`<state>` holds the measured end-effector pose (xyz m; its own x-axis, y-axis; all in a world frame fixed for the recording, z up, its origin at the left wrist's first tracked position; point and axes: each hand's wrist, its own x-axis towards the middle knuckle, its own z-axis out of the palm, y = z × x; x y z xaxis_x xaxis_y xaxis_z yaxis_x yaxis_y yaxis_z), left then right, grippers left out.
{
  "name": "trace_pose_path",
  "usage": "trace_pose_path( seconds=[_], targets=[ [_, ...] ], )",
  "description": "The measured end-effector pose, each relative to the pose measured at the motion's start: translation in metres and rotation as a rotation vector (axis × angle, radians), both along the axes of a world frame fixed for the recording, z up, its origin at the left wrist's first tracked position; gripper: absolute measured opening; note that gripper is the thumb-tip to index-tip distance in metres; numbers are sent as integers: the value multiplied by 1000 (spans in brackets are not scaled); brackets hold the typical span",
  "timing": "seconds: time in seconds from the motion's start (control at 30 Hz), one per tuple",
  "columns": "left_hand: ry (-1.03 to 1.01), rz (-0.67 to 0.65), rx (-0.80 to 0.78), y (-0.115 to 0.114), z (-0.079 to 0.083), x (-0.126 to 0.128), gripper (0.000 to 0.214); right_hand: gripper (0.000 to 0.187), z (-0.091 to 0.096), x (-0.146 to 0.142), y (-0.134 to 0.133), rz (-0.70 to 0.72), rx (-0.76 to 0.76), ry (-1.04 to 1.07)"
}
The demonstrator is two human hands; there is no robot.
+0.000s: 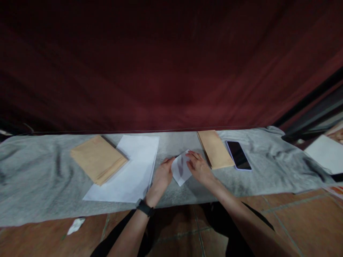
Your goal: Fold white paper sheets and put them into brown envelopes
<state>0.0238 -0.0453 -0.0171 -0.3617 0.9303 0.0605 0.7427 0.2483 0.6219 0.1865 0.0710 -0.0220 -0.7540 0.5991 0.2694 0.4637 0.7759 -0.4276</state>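
Note:
A small folded white sheet of paper (181, 170) lies on the grey cloth between my hands. My left hand (164, 172), with a dark watch on its wrist, pinches the paper's left edge. My right hand (198, 165) rests on its upper right edge, fingers bent onto the paper; their tips press on it. Just left are large white sheets (134, 167), partly under a stack of brown paper envelopes (98, 157). To the right of my right hand lies a second, narrower brown envelope stack (216, 149).
A phone (239, 155) with a pale purple case lies right of the narrower stack. The grey cloth (34, 171) covers a long bench or table. Behind it hangs a dark red curtain (171, 78). A white scrap (76, 225) is on the tiled floor. At far right is a white board or sheet (325, 155).

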Motion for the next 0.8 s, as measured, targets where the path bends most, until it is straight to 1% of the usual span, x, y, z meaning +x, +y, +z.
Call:
trace_pose_path(
  seconds=[0.13, 0.3, 0.6, 0.8],
  targets=[
    [-10, 5, 21, 4, -6, -5, 56, 40, -6, -8, -10, 124, -45, 34],
    [-18, 4, 42, 5, -8, -10, 53, 41, -8, -13, -24, 200, -24, -35],
    [38, 40, 55, 0, -3, -9, 49, 44, -10, -14, -28, 183, 45, -128],
    [37, 62, 27, 7, -7, -16, 49, 43, -10, -16, -23, 146, 52, -95]
  ],
)
